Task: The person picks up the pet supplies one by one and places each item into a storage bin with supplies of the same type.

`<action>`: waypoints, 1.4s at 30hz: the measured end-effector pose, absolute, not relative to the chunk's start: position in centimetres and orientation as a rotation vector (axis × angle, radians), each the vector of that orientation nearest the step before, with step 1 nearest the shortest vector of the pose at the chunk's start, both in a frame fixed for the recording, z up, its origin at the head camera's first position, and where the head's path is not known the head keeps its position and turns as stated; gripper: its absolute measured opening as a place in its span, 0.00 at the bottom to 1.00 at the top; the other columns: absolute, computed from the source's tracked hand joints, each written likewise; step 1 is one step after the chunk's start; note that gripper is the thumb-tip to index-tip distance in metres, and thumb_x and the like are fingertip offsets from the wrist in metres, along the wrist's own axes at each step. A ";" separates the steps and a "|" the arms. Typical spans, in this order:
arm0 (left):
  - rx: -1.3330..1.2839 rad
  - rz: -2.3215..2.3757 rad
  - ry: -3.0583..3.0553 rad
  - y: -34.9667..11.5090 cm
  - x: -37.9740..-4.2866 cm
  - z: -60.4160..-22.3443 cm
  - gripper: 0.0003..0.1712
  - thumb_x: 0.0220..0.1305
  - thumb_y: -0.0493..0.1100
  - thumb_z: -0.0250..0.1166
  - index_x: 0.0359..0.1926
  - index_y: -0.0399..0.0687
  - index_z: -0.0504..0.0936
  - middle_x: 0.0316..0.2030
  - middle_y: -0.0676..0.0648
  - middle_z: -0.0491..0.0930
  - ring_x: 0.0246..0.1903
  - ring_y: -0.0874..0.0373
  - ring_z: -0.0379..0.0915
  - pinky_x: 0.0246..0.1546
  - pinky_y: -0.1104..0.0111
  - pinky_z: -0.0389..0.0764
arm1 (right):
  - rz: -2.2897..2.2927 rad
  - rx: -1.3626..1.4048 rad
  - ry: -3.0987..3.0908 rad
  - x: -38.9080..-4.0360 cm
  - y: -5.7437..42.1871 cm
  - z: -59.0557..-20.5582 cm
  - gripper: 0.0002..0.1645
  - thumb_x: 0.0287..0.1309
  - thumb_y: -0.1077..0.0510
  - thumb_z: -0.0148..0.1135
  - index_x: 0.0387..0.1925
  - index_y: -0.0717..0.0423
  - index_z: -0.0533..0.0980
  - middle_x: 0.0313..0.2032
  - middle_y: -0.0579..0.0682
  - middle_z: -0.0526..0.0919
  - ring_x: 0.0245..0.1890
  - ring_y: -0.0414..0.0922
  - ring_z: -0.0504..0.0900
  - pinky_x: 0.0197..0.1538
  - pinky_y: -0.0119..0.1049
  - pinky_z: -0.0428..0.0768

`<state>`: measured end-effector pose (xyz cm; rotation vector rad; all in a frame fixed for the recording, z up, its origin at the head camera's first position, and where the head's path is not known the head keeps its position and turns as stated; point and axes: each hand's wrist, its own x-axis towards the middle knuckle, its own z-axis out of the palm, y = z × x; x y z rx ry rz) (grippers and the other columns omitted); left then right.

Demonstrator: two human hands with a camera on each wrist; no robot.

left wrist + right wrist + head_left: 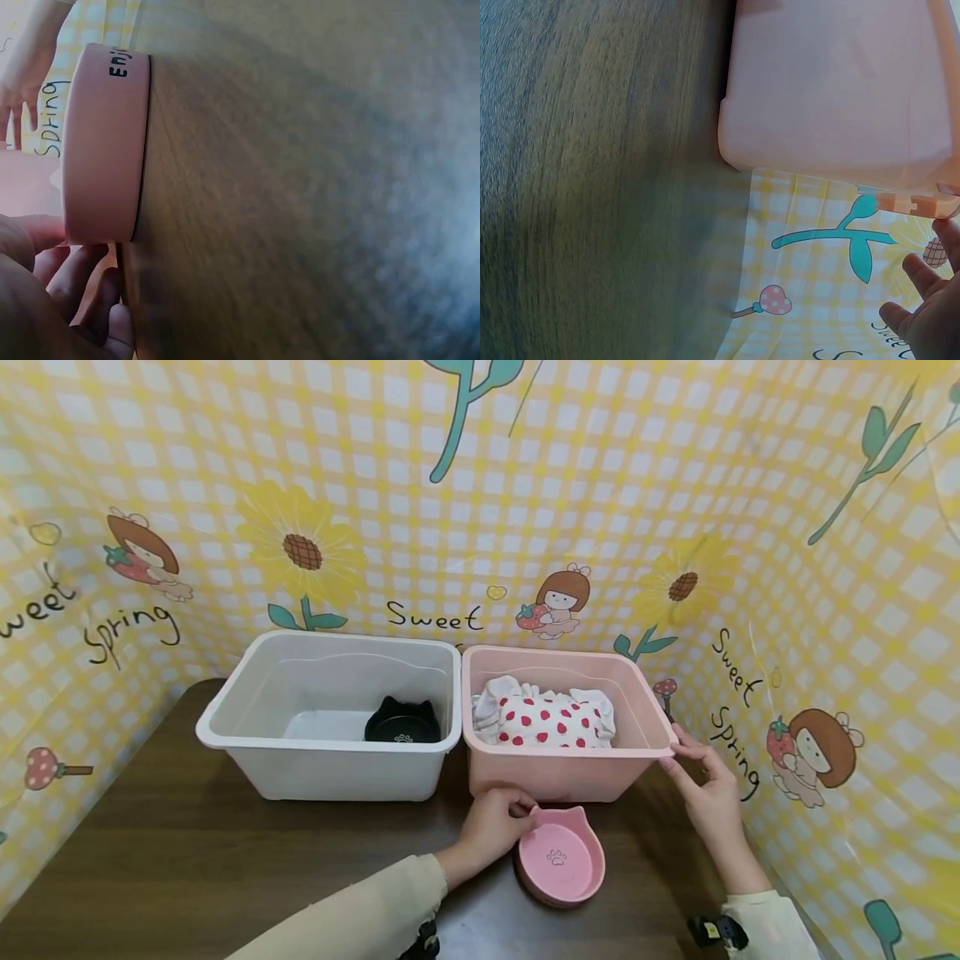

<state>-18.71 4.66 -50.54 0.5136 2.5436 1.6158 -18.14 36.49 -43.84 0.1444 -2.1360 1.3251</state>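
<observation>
In the head view my left hand (pixel 492 825) pinches the rim of a pink cat-eared pet bowl (pixel 561 860) at its left ear. The bowl, with a paw print inside, stands on the table before a pink bin (pixel 555 775). Seen from the left wrist, the thumb and fingers (pixel 79 281) meet the bowl's side (pixel 105 150), which bears black lettering. My right hand (pixel 708 797) touches the pink bin's front right corner, fingers fairly straight and spread. Inside that bin lies a white ruffled cloth item (pixel 551 718) with red strawberry-like prints.
Left of the pink bin stands a white bin (pixel 337 772), their rims close together. A black cat-eared bowl (pixel 403 722) sits in its right part. Both bins rest on a dark wooden table (pixel 225 868). Yellow checked cloth (pixel 420 527) hangs behind and at both sides.
</observation>
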 end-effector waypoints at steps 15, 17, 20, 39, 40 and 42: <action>0.423 1.609 2.623 3.9 -17.8 -50.1 0.02 0.60 0.44 0.75 0.31 0.54 0.92 0.25 0.63 0.85 0.28 0.68 0.77 0.29 0.73 0.80 | 1.339 0.180 -2.141 -17.4 35.1 -42.2 0.14 0.59 0.72 0.69 0.47 0.73 0.80 0.62 0.65 0.79 0.63 0.33 0.78 0.64 0.20 0.70; 0.432 1.602 2.617 3.7 -17.6 -49.7 0.02 0.59 0.44 0.75 0.32 0.53 0.93 0.26 0.63 0.85 0.28 0.69 0.77 0.29 0.73 0.80 | 1.337 0.179 -2.144 -17.5 35.0 -42.1 0.14 0.60 0.72 0.69 0.47 0.73 0.80 0.62 0.66 0.79 0.63 0.32 0.78 0.64 0.20 0.70; 0.452 1.615 2.597 3.3 -17.2 -48.9 0.02 0.59 0.44 0.76 0.32 0.51 0.93 0.26 0.63 0.85 0.28 0.70 0.78 0.29 0.74 0.80 | 1.334 0.185 -2.150 -17.4 34.8 -41.9 0.14 0.59 0.72 0.69 0.47 0.72 0.80 0.62 0.65 0.79 0.63 0.32 0.78 0.64 0.20 0.69; 0.552 1.582 2.597 -2.6 -14.7 -39.9 0.02 0.58 0.45 0.77 0.34 0.60 0.93 0.26 0.65 0.86 0.32 0.66 0.80 0.31 0.72 0.82 | 1.301 0.175 -2.155 -16.7 35.0 -42.3 0.13 0.58 0.74 0.69 0.46 0.73 0.80 0.60 0.67 0.79 0.61 0.32 0.79 0.63 0.20 0.70; 0.552 1.576 2.601 -2.9 -14.7 -39.4 0.03 0.58 0.45 0.77 0.34 0.60 0.93 0.26 0.65 0.86 0.33 0.65 0.80 0.31 0.71 0.82 | 1.304 0.170 -2.151 -16.8 35.2 -42.5 0.14 0.58 0.74 0.69 0.46 0.73 0.80 0.60 0.67 0.79 0.61 0.31 0.79 0.63 0.20 0.71; 0.562 1.565 2.608 -3.6 -14.7 -38.3 0.03 0.59 0.46 0.77 0.35 0.60 0.93 0.27 0.65 0.86 0.34 0.63 0.80 0.30 0.70 0.83 | 1.311 0.165 -2.144 -17.2 35.7 -43.0 0.14 0.58 0.75 0.69 0.47 0.73 0.81 0.61 0.66 0.79 0.62 0.32 0.79 0.63 0.20 0.71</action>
